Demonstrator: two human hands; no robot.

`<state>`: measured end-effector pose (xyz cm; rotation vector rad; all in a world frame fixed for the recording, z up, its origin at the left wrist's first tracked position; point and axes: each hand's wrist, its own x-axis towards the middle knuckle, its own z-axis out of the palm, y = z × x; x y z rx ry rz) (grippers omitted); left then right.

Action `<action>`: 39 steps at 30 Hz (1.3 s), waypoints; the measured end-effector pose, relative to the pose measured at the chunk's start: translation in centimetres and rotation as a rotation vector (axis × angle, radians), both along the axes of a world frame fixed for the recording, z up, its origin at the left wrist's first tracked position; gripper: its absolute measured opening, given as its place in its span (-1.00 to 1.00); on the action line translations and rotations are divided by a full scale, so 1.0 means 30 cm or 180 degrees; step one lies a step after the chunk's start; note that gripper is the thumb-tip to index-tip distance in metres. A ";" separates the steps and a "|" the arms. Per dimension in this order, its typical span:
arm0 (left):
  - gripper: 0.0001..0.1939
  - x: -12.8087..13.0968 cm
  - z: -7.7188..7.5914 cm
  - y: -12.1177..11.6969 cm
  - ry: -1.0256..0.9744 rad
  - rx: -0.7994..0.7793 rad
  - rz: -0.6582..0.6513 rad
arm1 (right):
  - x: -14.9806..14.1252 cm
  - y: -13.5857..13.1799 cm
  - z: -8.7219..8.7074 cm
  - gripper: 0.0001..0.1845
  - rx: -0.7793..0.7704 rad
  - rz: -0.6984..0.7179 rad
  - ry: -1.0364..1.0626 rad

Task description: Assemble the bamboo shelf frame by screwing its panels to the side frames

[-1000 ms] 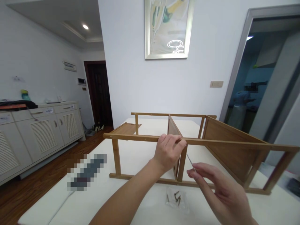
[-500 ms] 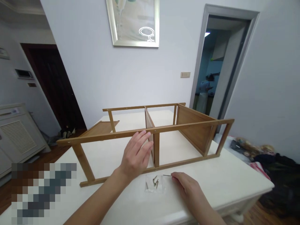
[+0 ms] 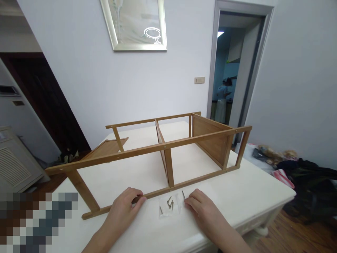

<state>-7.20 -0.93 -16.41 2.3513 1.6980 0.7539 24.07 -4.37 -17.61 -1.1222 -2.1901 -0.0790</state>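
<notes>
A brown wooden shelf frame lies on its side on the white table, with two panels set between its side rails. My left hand is closed around the near lower rail, left of the middle panel. Between the fingertips of my right hand is a hex key, its thin metal shaft pointing up and away; the rest is hidden in the hand. Several screws lie on or in a clear plastic bag between my two hands.
A loose wooden panel lies at the table's far left. Clothes are piled beyond the right edge. A person stands in the room past the doorway. A framed picture hangs on the wall.
My left hand has dropped from the upper rail by the middle panel to the lower rail. The hex key has swung from pointing left to pointing up. The view has shifted slightly right.
</notes>
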 end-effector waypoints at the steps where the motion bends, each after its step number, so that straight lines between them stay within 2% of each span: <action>1: -0.74 0.011 0.006 0.000 -0.0024 -0.0107 0.0000 | 0.000 0.000 0.004 -0.77 -0.0149 0.0054 -0.0005; 4: -0.76 0.029 0.011 0.006 -0.0071 -0.0274 -0.0031 | 0.000 -0.007 0.018 -0.81 -0.0480 0.0158 0.0021; 8: -0.74 0.023 -0.002 0.020 -0.0097 -0.0361 -0.0044 | 0.001 -0.018 0.036 -0.79 -0.0607 0.0161 0.0130; 15: -0.70 0.022 -0.030 0.052 -0.0158 -0.0270 -0.0133 | -0.003 -0.031 0.034 -0.80 -0.0597 -0.0061 0.0236; 19: -0.67 0.036 -0.048 0.075 -0.0174 -0.0216 -0.0153 | 0.024 -0.011 0.016 -0.81 -0.0375 -0.0180 0.0399; 23: -0.66 0.049 -0.057 0.104 -0.0204 -0.0127 -0.0172 | 0.070 0.080 0.015 -0.69 -0.0126 -0.0508 0.0470; 28: -0.64 0.084 -0.056 0.165 -0.0169 -0.0103 -0.0139 | 0.117 0.222 0.065 -0.55 -0.0458 -0.0765 -0.0203; 32: -0.60 0.138 -0.052 0.223 -0.0116 -0.0059 -0.0095 | 0.130 0.317 0.091 -0.59 -0.0675 -0.0788 -0.0641; 39: -0.59 0.214 -0.060 0.326 0.0028 -0.0040 0.0063 | 0.098 0.460 0.076 -0.62 -0.0750 -0.1039 -0.0800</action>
